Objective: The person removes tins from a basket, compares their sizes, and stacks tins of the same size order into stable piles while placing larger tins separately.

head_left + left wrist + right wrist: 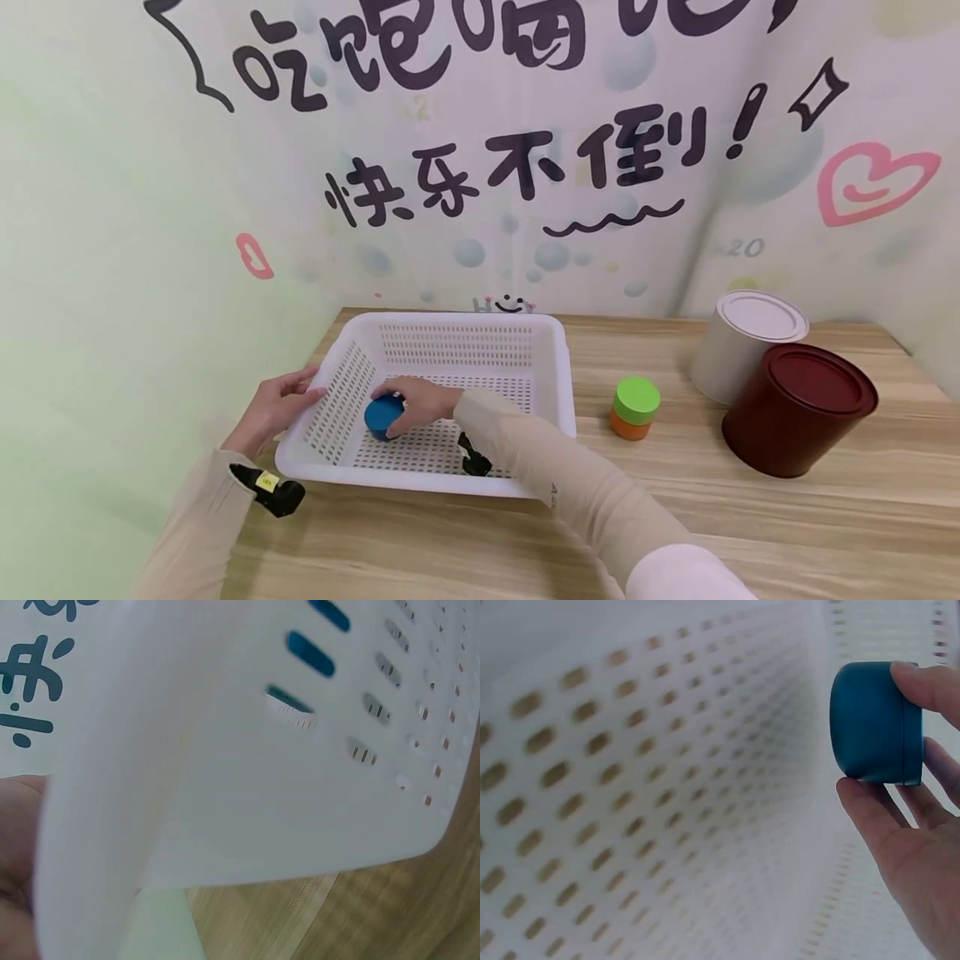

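Note:
A white plastic basket [558,375] with slotted walls sits on the wooden table. Inside its left half, my right hand [426,402] holds a small round blue container [384,416]. The right wrist view shows thumb and fingers pinching this blue container [870,724], which has a seam near one end and lies sideways to that camera. At the basket's left side, my left hand [277,404] grips the rim. Only part of the left hand [19,847] appears in the left wrist view, where the basket wall [225,817] hides the rest.
Right of the basket stands a small round container with a green lid and orange base [634,408]. Farther right are a white can [738,346] and a dark red can [798,408], close together. A printed wall [450,275] closes off the table's back.

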`<state>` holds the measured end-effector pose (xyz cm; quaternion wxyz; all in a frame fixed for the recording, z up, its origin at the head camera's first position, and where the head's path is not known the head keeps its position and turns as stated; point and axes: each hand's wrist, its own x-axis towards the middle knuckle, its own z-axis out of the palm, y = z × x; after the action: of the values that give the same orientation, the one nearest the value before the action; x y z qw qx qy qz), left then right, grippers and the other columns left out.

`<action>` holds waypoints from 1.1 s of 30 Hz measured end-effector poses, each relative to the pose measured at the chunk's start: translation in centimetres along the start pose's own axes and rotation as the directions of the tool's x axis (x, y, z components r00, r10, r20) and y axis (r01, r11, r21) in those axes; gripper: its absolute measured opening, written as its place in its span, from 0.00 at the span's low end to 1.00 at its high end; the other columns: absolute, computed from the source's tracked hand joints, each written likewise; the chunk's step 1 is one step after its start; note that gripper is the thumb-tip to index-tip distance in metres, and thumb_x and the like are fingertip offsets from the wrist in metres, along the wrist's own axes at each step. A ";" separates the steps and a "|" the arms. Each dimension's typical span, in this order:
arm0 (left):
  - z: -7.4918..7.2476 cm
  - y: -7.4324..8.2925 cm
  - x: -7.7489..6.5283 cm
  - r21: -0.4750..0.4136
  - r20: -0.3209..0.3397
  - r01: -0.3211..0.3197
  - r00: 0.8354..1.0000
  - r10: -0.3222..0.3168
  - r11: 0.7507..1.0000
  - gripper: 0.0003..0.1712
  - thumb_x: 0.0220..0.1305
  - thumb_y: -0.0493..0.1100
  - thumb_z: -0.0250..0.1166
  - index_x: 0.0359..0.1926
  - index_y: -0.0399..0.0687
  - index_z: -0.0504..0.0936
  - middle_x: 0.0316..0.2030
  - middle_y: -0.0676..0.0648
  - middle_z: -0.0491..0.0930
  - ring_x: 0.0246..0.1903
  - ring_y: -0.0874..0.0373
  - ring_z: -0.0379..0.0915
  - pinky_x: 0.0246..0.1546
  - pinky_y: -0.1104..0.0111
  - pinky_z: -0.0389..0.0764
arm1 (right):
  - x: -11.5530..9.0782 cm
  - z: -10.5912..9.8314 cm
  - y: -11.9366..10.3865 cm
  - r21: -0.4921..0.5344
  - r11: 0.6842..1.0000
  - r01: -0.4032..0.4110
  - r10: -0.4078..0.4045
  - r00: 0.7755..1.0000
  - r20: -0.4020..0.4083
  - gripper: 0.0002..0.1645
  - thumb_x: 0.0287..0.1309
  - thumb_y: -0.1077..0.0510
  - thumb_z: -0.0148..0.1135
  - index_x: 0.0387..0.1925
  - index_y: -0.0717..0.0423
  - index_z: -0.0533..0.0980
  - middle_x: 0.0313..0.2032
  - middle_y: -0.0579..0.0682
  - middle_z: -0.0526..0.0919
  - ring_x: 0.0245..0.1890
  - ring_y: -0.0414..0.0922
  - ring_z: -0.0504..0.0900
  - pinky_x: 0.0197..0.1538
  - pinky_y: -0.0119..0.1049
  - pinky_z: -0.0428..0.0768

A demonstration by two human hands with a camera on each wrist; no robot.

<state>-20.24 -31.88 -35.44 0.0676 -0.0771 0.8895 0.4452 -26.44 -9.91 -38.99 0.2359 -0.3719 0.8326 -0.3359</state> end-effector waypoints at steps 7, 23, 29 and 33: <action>0.0 0.2 -0.2 0.000 0.010 -0.011 1.000 0.011 1.000 0.37 0.62 0.51 0.56 0.67 0.44 0.54 0.45 0.36 0.68 0.31 0.56 0.74 0.31 0.68 0.78 | -2.5 -3.1 -1.9 0.128 0.991 0.035 -0.026 0.997 -0.073 0.35 0.51 0.56 0.64 0.61 0.52 0.63 0.58 0.48 0.65 0.54 0.46 0.66 0.50 0.33 0.71; -0.2 0.4 -0.2 0.022 0.013 -0.021 1.000 0.021 1.000 0.34 0.64 0.49 0.55 0.66 0.41 0.55 0.44 0.37 0.70 0.29 0.57 0.74 0.29 0.69 0.76 | -13.7 -9.5 0.3 0.171 0.980 0.105 -0.064 0.971 -0.229 0.34 0.53 0.59 0.61 0.62 0.57 0.62 0.56 0.56 0.66 0.51 0.50 0.69 0.50 0.37 0.73; -0.2 0.4 0.0 0.029 0.010 -0.035 0.999 0.034 0.999 0.35 0.63 0.50 0.55 0.66 0.41 0.55 0.45 0.37 0.70 0.30 0.57 0.73 0.29 0.69 0.76 | -18.4 -12.8 1.5 0.181 0.982 0.048 0.013 0.947 -0.321 0.35 0.55 0.60 0.59 0.63 0.59 0.60 0.57 0.59 0.64 0.52 0.54 0.68 0.52 0.43 0.72; 0.0 0.2 -0.1 0.005 0.022 -0.030 0.999 0.030 1.000 0.35 0.64 0.49 0.55 0.67 0.41 0.54 0.44 0.38 0.71 0.29 0.58 0.74 0.29 0.69 0.77 | -21.3 -13.5 3.1 0.163 0.986 -0.016 0.073 0.932 -0.355 0.35 0.55 0.58 0.59 0.63 0.60 0.59 0.58 0.60 0.64 0.53 0.56 0.67 0.53 0.47 0.70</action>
<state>-20.21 -31.77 -35.23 0.0708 -0.0587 0.8909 0.4448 -23.54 13.37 -29.25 0.1157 -0.2653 0.8407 -0.4576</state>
